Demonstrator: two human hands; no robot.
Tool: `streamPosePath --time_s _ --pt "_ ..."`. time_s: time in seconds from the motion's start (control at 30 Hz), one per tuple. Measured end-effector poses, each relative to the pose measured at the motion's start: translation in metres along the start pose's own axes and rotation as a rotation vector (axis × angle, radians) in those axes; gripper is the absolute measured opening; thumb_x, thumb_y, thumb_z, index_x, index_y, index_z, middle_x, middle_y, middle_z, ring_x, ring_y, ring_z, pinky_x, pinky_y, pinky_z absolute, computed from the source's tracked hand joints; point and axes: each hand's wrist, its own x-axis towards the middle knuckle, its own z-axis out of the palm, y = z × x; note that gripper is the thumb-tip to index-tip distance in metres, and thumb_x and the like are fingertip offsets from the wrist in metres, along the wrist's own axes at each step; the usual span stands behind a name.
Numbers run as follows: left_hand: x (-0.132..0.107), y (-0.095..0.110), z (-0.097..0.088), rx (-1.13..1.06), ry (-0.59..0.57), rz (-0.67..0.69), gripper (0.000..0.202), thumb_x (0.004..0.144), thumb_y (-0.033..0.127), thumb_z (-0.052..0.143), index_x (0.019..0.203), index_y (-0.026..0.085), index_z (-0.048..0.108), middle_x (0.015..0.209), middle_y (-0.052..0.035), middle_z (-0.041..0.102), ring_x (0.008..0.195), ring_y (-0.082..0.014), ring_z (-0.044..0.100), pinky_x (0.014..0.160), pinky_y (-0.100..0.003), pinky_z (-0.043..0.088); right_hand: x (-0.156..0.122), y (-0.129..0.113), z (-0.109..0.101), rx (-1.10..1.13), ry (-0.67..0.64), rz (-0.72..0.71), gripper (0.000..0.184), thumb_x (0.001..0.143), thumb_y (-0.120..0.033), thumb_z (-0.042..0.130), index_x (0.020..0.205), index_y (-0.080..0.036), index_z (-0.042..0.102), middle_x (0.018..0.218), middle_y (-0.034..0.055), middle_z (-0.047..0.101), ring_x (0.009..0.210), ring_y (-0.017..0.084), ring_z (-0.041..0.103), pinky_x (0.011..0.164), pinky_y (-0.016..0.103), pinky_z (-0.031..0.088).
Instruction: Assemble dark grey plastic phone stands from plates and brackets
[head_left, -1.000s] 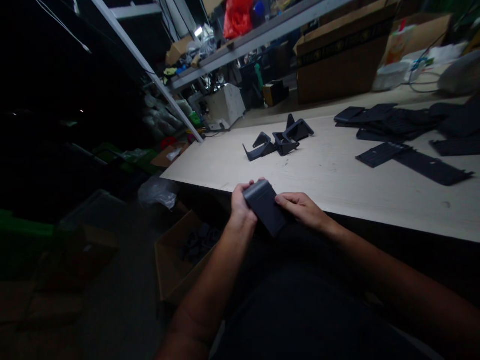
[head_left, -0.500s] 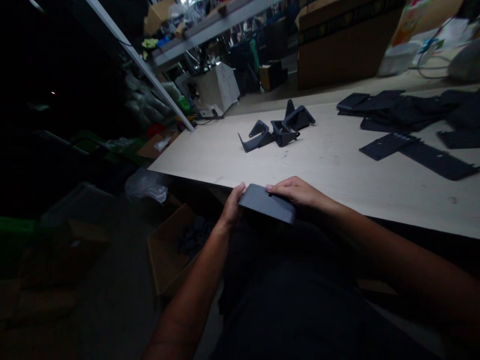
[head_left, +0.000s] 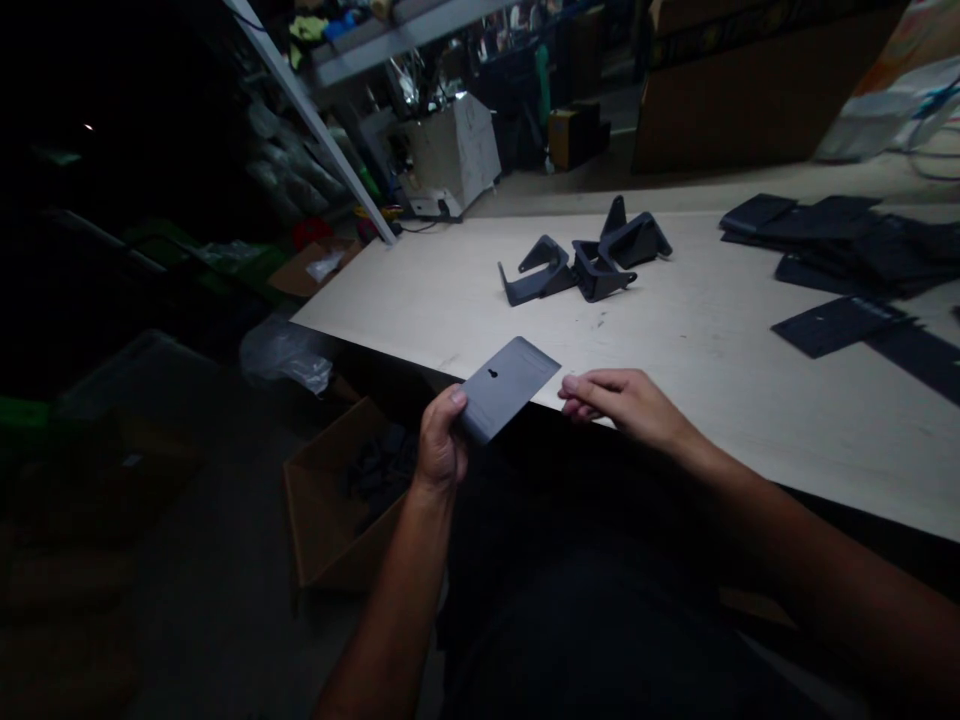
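The left grip (head_left: 442, 440) is clamped on one end of a dark grey plate (head_left: 506, 388), leaving its keyhole slot exposed, while the empty right grip (head_left: 622, 405) hangs apart, just beside it, above the desk (head_left: 420, 290).

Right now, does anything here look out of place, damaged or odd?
Nothing stands out. The grey keyhole-slotted plate in the left hand looks undamaged, and the dark brackets lie in a loose cluster on the pale workbench.
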Motion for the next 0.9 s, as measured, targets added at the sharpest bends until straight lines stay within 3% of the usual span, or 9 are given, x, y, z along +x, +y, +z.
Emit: streamPosePath --time_s 0.1,0.2,0.33,0.43,0.53,0.63,0.77,0.9 --pt "-0.001 -0.002 0.0 0.067 -0.092 0.033 0.03 0.081 0.042 0.078 0.076 0.016 0.064 0.068 0.0013 0.053 0.061 -0.012 0.045 0.059 -0.024 0.035 0.004 0.004 0.023 0.231 -0.154 0.166 0.056 0.079 -0.068 0.082 0.087 -0.013 0.077 0.085 0.0105 0.076 0.073 0.016 0.069 0.067 0.026 0.05" --pt "0.0 -0.004 -0.003 0.076 -0.213 -0.002 0.032 0.08 0.046 0.08 0.082 0.016 0.067 0.071 -0.0005 0.06 0.064 -0.014 0.051 0.063 -0.025 0.04 0.008 0.003 0.036 0.349 -0.137 0.106 0.05 0.084 -0.063 0.081 0.077 -0.014 0.072 0.075 0.006 0.072 0.067 0.014 0.065 0.066 0.025 0.049" --pt "0.011 -0.001 -0.008 -0.103 -0.216 -0.222 0.046 0.089 0.06 0.064 0.103 0.017 0.072 0.09 -0.0077 0.074 0.078 -0.0218 0.067 0.072 -0.03 0.05 0.004 -0.006 0.038 0.056 -0.255 -0.061 0.038 0.096 -0.053 0.071 0.092 -0.016 0.077 0.087 0.005 0.075 0.078 0.018 0.067 0.072 0.027 0.051" --pt "0.022 0.002 -0.002 -0.21 -0.258 -0.41 0.056 0.092 0.066 0.057 0.107 0.014 0.071 0.096 -0.0128 0.077 0.091 -0.0284 0.073 0.082 -0.036 0.054 0.002 -0.012 0.041 -0.173 -0.376 -0.197 0.031 0.1 -0.046 0.067 0.098 -0.018 0.079 0.096 0.0054 0.076 0.09 0.021 0.068 0.083 0.031 0.053" --pt "0.028 0.003 0.014 -0.341 -0.329 -0.536 0.047 0.088 0.054 0.063 0.11 0.012 0.067 0.097 -0.0166 0.078 0.093 -0.0318 0.074 0.087 -0.041 0.055 0.003 -0.009 0.052 -0.196 -0.405 -0.19 0.029 0.101 -0.045 0.065 0.107 -0.019 0.078 0.102 0.0056 0.074 0.097 0.022 0.067 0.087 0.031 0.054" --pt "0.024 0.002 0.033 -0.409 -0.2 -0.418 0.022 0.083 0.034 0.063 0.098 0.017 0.061 0.085 -0.0128 0.078 0.091 -0.0303 0.075 0.09 -0.043 0.055 0.002 0.002 0.065 -0.077 -0.31 -0.108 0.037 0.101 -0.051 0.063 0.11 -0.017 0.074 0.098 0.0059 0.071 0.087 0.02 0.065 0.077 0.029 0.054" --pt "0.015 0.004 0.046 -0.359 -0.089 -0.24 0.013 0.086 0.031 0.059 0.091 0.02 0.056 0.073 -0.0078 0.075 0.094 -0.0312 0.075 0.093 -0.045 0.055 0.0 0.009 0.075 -0.076 -0.11 -0.249 0.04 0.098 -0.052 0.066 0.112 -0.015 0.074 0.103 0.0079 0.072 0.092 0.023 0.064 0.086 0.033 0.052" --pt "0.014 0.005 0.041 -0.318 -0.048 -0.173 0.014 0.088 0.032 0.059 0.094 0.02 0.056 0.074 -0.0074 0.076 0.093 -0.0308 0.076 0.095 -0.045 0.055 0.005 0.003 0.077 -0.092 -0.14 -0.228 0.037 0.096 -0.053 0.068 0.105 -0.018 0.074 0.103 0.0081 0.072 0.094 0.025 0.063 0.087 0.034 0.051"
